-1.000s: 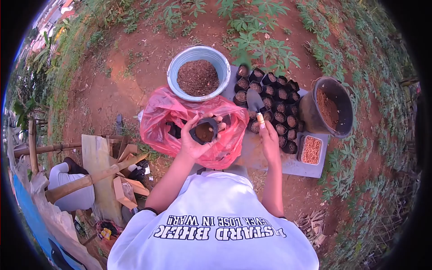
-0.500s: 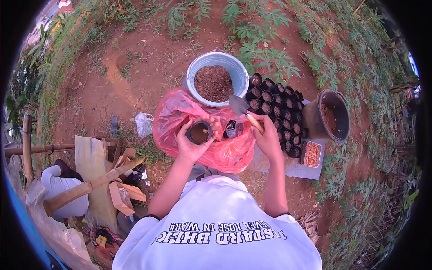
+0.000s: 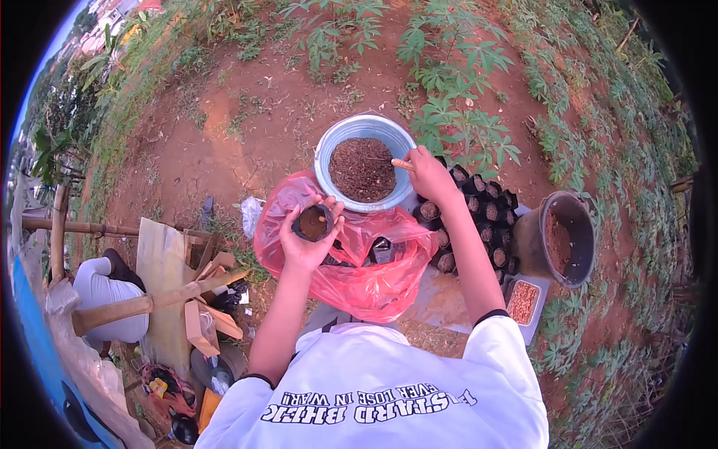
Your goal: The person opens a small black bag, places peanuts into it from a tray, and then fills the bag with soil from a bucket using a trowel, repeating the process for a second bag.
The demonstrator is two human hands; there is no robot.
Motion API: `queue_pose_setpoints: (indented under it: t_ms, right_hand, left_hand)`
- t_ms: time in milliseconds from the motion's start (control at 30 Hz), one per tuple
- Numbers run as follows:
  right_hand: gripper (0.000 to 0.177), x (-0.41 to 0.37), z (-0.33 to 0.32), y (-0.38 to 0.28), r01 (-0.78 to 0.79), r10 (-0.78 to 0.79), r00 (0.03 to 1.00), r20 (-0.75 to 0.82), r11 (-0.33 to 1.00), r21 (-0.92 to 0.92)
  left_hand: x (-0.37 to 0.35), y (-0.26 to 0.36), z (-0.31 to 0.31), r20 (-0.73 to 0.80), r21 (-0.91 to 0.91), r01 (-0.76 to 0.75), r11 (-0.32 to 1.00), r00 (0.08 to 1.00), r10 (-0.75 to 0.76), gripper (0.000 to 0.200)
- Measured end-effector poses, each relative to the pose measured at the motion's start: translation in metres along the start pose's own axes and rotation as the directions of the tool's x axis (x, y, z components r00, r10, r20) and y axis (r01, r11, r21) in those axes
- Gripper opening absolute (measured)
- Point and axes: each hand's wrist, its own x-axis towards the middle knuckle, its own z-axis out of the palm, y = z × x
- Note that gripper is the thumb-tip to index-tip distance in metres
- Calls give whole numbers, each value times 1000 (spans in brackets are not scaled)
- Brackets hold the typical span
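My left hand (image 3: 305, 247) is wrapped round a black seedling bag (image 3: 313, 223) with brown soil inside, its mouth facing up, above a red plastic bag (image 3: 359, 288). My right hand (image 3: 431, 178) grips the wooden handle of a trowel (image 3: 402, 164) at the right rim of a light blue bucket (image 3: 325, 142). Dark, crumbly soil (image 3: 363, 170) lies in the bucket. The trowel's blade is hardly visible against it. Within the red bag's opening sit black plastic bags (image 3: 381, 251).
Right of the bucket, several filled black seedling bags (image 3: 490, 213) stand in rows on a grey board (image 3: 441, 299). Beyond are a dark bucket (image 3: 532, 239) with soil and a tub of tan pellets (image 3: 523, 302). At left, a person (image 3: 112, 299) is beside bamboo poles (image 3: 157, 301).
My right hand has carried the trowel forward from near the red bag to the blue bucket, its blade now at the soil. My left hand still holds the seedling bag, slightly further left.
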Motion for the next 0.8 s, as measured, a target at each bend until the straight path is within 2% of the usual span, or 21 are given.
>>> queue_pose_setpoints:
  t_ms: [200,333,433,533,600,667,800]
  right_hand:
    - [16,43,25,40,98,-75,973,218,990,-100]
    - [20,51,29,41,138,-83,960,266,971,-195]
    - [20,43,29,36,62,-1,965,261,972,-226]
    - [19,36,30,26,-4,79,957,279,966,-260]
    - [17,29,31,20,10,50,967,251,973,-231]
    - [17,23,29,5,-66,130,960,249,965,-252]
    - [20,23,39,0,-62,164,926,340,955,-290]
  left_hand:
    - [-6,-11,-4,-72,24,-89,996,993,91,42]
    - [-9,-9,-5,-107,-9,-103,995,989,102,41]
    - [-2,-2,-9,-153,-11,-94,995,984,91,42]
    - [19,10,-10,-101,-22,-22,1000,995,20,43]
    - [38,18,-13,-75,3,10,1000,997,-10,44]
    - [58,29,-20,-44,-20,82,996,996,-83,44]
    - [87,42,-22,-15,-16,137,990,990,-138,43]
